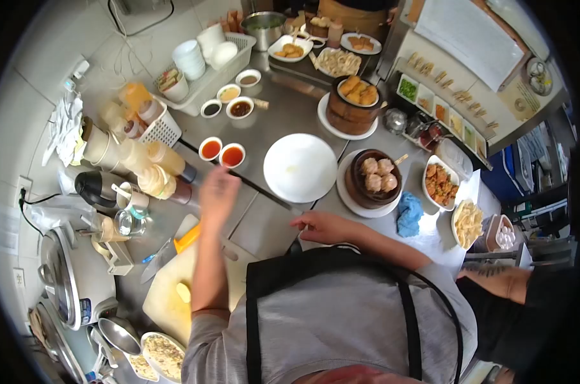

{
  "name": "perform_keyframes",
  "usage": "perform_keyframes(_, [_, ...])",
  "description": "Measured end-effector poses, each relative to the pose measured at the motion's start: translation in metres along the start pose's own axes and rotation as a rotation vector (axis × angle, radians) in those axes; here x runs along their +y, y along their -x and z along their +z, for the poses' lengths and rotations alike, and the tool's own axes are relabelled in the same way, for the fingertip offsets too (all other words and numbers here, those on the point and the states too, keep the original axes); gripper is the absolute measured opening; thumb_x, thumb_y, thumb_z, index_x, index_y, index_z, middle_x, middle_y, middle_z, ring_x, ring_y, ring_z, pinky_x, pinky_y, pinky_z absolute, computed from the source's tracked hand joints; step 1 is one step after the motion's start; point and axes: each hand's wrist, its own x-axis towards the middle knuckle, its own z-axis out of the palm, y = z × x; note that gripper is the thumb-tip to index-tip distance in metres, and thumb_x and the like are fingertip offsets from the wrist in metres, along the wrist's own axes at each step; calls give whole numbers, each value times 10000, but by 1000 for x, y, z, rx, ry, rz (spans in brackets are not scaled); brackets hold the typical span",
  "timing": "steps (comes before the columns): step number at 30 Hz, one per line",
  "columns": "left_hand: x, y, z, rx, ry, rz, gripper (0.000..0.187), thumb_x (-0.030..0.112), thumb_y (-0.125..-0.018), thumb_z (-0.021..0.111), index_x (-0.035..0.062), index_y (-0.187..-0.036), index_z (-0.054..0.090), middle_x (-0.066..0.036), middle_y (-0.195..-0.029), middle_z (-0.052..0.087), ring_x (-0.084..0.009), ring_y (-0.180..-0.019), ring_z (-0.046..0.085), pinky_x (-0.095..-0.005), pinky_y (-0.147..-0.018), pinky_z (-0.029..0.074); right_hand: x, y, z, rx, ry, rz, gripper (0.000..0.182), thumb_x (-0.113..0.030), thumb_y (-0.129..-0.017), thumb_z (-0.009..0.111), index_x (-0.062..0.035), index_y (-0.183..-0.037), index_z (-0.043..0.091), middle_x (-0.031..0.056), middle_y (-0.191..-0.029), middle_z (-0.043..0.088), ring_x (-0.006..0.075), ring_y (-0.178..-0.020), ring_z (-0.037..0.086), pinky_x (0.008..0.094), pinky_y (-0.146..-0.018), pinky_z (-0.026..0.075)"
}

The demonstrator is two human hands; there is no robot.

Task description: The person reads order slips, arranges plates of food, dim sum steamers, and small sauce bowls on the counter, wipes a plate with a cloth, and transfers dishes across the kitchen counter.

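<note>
My left hand [219, 189] is just below two small white bowls of red sauce, the nearer one [232, 155] almost at its fingertips; motion blurs its fingers. My right hand [315, 227] hovers at the counter's front edge with its fingers partly curled, below a large white plate [299, 168] that bears only a small smear. Right of the plate, a bamboo steamer [356, 185] with several dumplings [379, 175] sits on another white plate. Behind it stands a second steamer [351, 115] with fried rolls [359, 91]. Neither hand visibly holds anything.
A cutting board [168, 288] and knife [157, 261] lie at lower left, near squeeze bottles [155, 181] and a rice cooker [79, 275]. A blue cloth [408, 214], fried food [440, 184] and chips [468, 224] are at right. Another person's arm [498, 281] shows at far right.
</note>
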Motion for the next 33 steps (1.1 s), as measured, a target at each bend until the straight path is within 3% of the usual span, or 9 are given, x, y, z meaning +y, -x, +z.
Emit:
perform_keyframes(3, [-61,-13,88,-48,-325,-145,595,323,-693,598,-94,-1076,417,-161,-814,562,-213,-770,555,-312,-696,434,2,45,-10,142,7,-32,349,-171,-741,553,-67,-1070,497,101,-858,535,203,-755,523,298,-665,423])
perform_keyframes(5, [-98,-34,117,-162,-338,-374,662,326,-663,609,-117,-1098,377,-264,-1052,488,-328,-977,501,-347,-825,399,9,75,-15,215,-36,-32,344,-152,-741,557,-68,-1070,501,92,-832,534,191,-737,520,291,-659,423])
perform_keyframes(7, [-73,-30,127,-136,-368,-489,619,309,-637,633,-98,-1051,419,-266,-1031,501,-343,-979,495,-346,-834,394,26,105,-17,280,-59,36,346,-144,-748,561,-65,-1079,498,69,-831,533,159,-711,511,276,-651,425])
perform_keyframes(8, [-54,-21,129,-43,-526,-391,514,240,-632,632,-82,-982,439,-225,-919,557,-321,-875,548,-341,-770,431,39,120,-17,298,-59,67,347,-144,-750,561,-65,-1081,497,67,-831,534,154,-707,512,271,-648,427])
perform_keyframes(11, [-70,-28,134,-37,19,-559,399,124,-649,574,-72,-962,423,-182,-863,554,-261,-759,558,-322,-679,450,60,165,-11,363,-106,143,343,-142,-754,557,-66,-1083,497,62,-829,538,140,-697,513,262,-639,432])
perform_keyframes(13, [-74,-22,146,228,282,-471,315,20,-648,495,-63,-940,409,-154,-829,522,-205,-717,529,-304,-614,443,73,191,-6,400,-144,185,339,-134,-757,552,-61,-1083,494,58,-825,538,129,-692,511,255,-633,433])
perform_keyframes(17, [-68,2,152,433,398,-391,354,-15,-659,466,-45,-999,373,-161,-898,503,-220,-804,514,-306,-694,431,90,222,-4,373,-207,245,328,-103,-764,539,-44,-1081,481,42,-821,530,101,-688,501,238,-623,433])
perform_keyframes(29, [-40,112,48,617,696,-257,359,6,-653,451,-49,-996,362,-153,-868,510,-205,-732,529,-306,-597,453,88,191,16,104,-181,67,317,-53,-780,503,-37,-1093,460,34,-864,520,94,-737,491,222,-667,413])
perform_keyframes(33, [8,194,-23,854,637,-317,371,1,-646,493,-44,-985,349,-157,-887,509,-222,-754,539,-336,-635,469,81,164,33,-65,-100,47,322,-61,-790,491,-41,-1108,446,20,-873,506,84,-759,481,211,-668,402])
